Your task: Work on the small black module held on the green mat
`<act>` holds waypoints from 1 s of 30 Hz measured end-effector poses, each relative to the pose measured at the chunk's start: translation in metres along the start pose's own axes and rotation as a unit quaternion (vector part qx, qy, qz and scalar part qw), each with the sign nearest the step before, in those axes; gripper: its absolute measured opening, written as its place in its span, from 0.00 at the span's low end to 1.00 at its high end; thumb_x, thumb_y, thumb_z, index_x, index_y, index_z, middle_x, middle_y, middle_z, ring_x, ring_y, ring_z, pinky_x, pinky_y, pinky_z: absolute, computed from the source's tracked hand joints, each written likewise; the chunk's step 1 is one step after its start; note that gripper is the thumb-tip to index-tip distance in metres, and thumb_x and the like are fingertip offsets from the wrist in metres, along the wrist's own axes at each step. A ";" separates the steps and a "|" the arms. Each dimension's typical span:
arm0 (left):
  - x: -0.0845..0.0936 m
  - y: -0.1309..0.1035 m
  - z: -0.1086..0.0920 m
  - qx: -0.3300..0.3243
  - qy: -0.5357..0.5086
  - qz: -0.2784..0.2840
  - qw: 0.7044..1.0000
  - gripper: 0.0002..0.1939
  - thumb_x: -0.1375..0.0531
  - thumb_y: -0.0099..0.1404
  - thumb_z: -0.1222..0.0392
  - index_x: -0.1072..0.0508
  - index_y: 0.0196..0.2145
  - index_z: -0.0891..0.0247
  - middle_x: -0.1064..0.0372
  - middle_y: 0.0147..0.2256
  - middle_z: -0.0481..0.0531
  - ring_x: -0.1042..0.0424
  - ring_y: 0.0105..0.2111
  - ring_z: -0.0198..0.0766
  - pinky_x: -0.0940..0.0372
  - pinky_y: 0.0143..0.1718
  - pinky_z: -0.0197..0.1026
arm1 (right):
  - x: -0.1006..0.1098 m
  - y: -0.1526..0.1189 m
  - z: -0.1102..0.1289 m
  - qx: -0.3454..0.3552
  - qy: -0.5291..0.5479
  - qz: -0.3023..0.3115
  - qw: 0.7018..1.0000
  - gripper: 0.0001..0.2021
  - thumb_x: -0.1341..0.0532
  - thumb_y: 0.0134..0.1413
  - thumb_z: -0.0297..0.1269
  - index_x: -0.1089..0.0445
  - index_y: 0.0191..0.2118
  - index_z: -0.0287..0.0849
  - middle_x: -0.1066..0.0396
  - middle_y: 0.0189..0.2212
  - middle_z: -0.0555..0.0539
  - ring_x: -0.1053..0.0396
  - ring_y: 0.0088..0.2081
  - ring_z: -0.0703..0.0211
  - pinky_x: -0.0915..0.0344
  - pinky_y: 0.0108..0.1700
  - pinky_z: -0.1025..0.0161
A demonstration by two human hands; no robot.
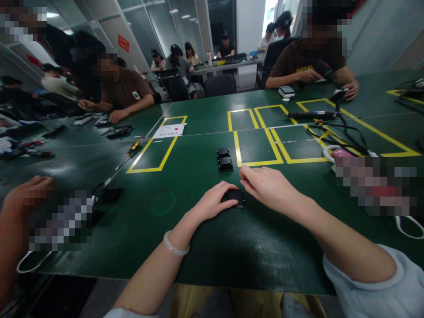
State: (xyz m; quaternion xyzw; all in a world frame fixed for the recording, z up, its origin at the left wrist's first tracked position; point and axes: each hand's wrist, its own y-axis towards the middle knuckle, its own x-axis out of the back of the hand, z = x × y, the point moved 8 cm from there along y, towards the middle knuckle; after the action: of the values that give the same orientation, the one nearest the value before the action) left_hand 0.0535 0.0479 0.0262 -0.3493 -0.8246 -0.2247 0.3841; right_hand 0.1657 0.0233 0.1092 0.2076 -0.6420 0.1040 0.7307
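Observation:
My left hand (213, 201) is closed around the left side of a small flat black rectangular part (236, 197), thumb along its near edge and fingers on the far edge. The part lies on or just above the green table. At its upper right corner is my right hand (266, 184), fingers curled into a pinch; whatever is between the fingertips is hidden. Just beyond my hands rests a black block (225, 160) with sections and small light spots along its sides.
On the green table (205, 247) are yellow tape outlines (260, 164), a paper sheet (169, 130), a screwdriver (132, 149) and, at right, cables (351, 137) and a tape roll (329, 153). Another person's hand (20, 198) is at left. Co-workers sit across the table.

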 end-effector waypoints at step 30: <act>-0.001 0.000 0.001 0.000 -0.008 -0.003 1.000 0.17 0.42 0.68 0.51 0.33 0.52 0.58 0.34 0.47 0.53 0.32 0.47 0.44 0.37 0.49 0.44 | 0.000 0.000 0.000 -0.001 -0.006 -0.030 1.000 0.06 0.50 0.65 0.35 0.39 0.43 0.41 0.26 0.30 0.48 0.28 0.31 0.56 0.48 0.31 0.63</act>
State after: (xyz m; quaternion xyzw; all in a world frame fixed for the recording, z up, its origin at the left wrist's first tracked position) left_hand 0.0534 0.0484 0.0243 -0.3482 -0.8289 -0.2230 0.3767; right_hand 0.1661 0.0232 0.1089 0.2264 -0.6398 0.0798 0.7300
